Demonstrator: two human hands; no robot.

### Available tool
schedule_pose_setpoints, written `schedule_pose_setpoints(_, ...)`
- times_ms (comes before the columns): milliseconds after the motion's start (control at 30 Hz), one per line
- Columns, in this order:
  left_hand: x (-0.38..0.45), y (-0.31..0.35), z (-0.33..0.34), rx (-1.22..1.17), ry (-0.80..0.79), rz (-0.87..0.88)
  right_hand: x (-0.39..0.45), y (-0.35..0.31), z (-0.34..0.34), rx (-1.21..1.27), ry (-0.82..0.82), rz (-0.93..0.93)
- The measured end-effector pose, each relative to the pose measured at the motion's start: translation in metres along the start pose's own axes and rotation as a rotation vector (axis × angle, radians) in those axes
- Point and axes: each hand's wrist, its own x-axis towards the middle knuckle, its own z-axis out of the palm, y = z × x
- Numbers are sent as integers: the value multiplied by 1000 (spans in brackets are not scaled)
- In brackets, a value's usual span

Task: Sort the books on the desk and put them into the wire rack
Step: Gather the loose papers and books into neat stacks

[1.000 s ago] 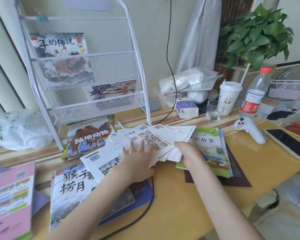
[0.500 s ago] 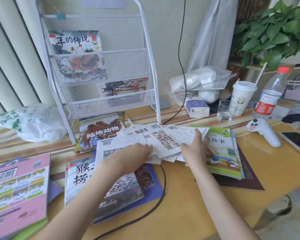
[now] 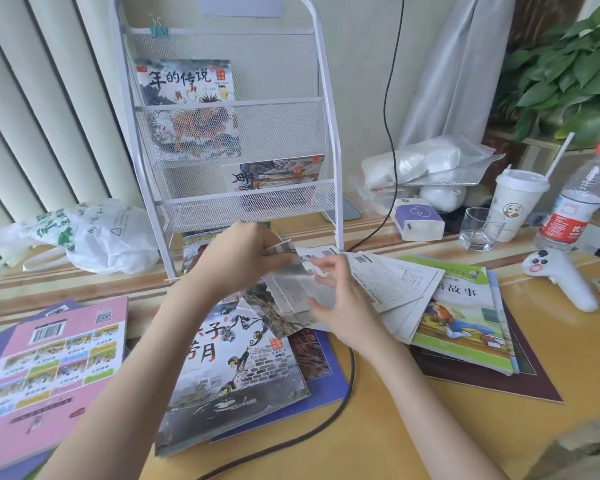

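Now gathering thin booklets into 1 bundle.
Both hands, left hand (image 3: 238, 258) and right hand (image 3: 340, 299), grip the booklets (image 3: 291, 289) between them; next, squaring them for the wire rack (image 3: 329, 109) just beyond.

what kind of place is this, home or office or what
Most likely a desk in a home or small study room, by a window. Children's picture books lie across the yellow desk, a white wire rack holds two more, and a takeaway cup, water bottle and potted plant crowd the back edge.
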Motion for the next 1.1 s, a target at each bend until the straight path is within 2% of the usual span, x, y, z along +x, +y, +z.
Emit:
schedule_pose_setpoints(67,1,4,0,-3,-27,71,8,-4,1,120,91,-24)
schedule_pose_setpoints(167,1,12,7,21,-33,184,20,-11,-1,140,29,-7)
schedule_pose_setpoints(267,2,10,8,147,41,115,24,-3,-5,41,120,27)
schedule_pose_setpoints(333,2,-5,11,307,88,69,22,6,-14,45,242,79)
schedule_pose_setpoints(400,0,-22,18,315,154,-35,21,16,-27,47,386,160)
schedule_pose_setpoints(467,-1,-29,30,60,154,-226,18,23,-36,24,462,195)
schedule_pose_setpoints(567,0,-32,52,-484,-92,-517,15,26,-39,-50,447,200)
schedule_pose_setpoints(633,3,-37,64,-657,-186,-620,14,27,-38,-84,439,185)
schedule_pose_setpoints(700,10,-39,67,-768,-135,-696,13,29,-36,-112,447,168)
schedule_pose_setpoints(800,23,-42,66,-1081,26,-868,13,35,-34,-100,452,190)
schedule_pose_setpoints(967,37,-51,68,-1296,82,-1013,11,40,-34,-25,490,249)
schedule_pose_setpoints(1033,38,-44,70,-1342,-17,-956,11,40,-34,0,500,269)
schedule_pose_setpoints(1100,37,-32,76,-1266,-147,-883,10,43,-35,23,512,296)
